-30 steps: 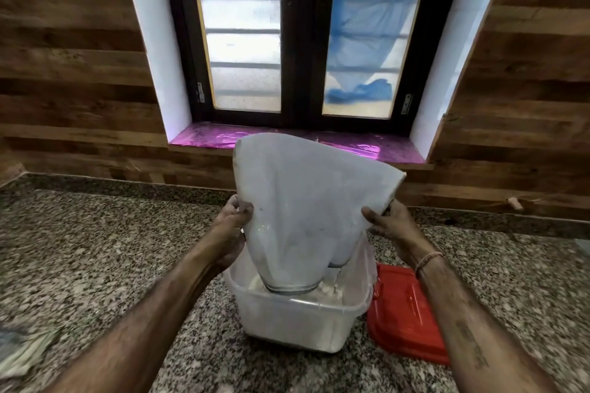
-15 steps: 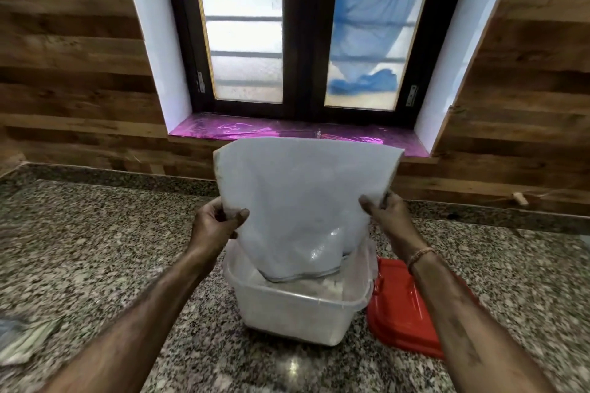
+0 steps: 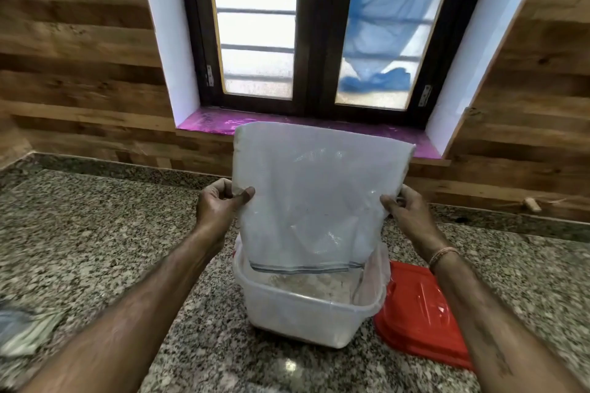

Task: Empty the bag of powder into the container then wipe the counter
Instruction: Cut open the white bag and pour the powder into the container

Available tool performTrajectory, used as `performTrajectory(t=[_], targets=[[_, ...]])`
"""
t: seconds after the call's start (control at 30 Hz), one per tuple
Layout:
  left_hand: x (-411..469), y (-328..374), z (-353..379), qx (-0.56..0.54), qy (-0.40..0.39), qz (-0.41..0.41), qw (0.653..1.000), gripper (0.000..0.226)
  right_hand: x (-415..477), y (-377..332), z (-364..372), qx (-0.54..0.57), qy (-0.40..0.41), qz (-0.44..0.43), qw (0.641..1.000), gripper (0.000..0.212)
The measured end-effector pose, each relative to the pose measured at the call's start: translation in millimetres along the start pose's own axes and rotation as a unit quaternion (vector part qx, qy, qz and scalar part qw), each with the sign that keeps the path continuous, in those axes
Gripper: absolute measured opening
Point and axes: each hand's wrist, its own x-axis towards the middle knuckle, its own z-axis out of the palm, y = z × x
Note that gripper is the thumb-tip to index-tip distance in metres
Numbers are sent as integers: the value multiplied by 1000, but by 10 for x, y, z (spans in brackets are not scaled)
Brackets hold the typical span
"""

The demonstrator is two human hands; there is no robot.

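Observation:
A clear plastic zip bag (image 3: 314, 201) hangs upside down, its zip mouth just over the translucent white container (image 3: 306, 316) on the granite counter (image 3: 111, 249). The bag looks flat and nearly see-through. Pale powder (image 3: 314, 284) lies inside the container. My left hand (image 3: 220, 207) pinches the bag's left edge between thumb and fingers. My right hand (image 3: 404, 210) grips the bag's right edge.
A red lid (image 3: 418, 313) lies on the counter right of the container. A grey-green cloth (image 3: 22, 333) sits at the left edge, blurred. A wood-panelled wall and a window with a pink sill (image 3: 210, 123) stand behind.
The bag has been lifted and flattened out; its bulge of powder is gone and the mouth has risen from inside the container to just above its rim. Both hands moved up with it.

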Motion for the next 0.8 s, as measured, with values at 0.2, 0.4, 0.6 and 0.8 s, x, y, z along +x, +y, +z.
performTrajectory(t=[0.2, 0.4, 0.6, 0.8], targets=[[360, 120, -115, -44, 4, -32, 999, 34, 127, -311, 104, 12, 8, 21, 1000, 14], [774, 222, -576, -34, 10, -49, 998, 29, 289, -820, 483, -5, 29, 22, 999, 16], [1304, 66, -1753, 30, 60, -104, 992, 23, 394, -1214, 1646, -20, -6, 80, 997, 11], [1691, -455, -3137, 99, 71, -219, 968, 19, 346, -1130, 3244, -101, -23, 132, 986, 21]])
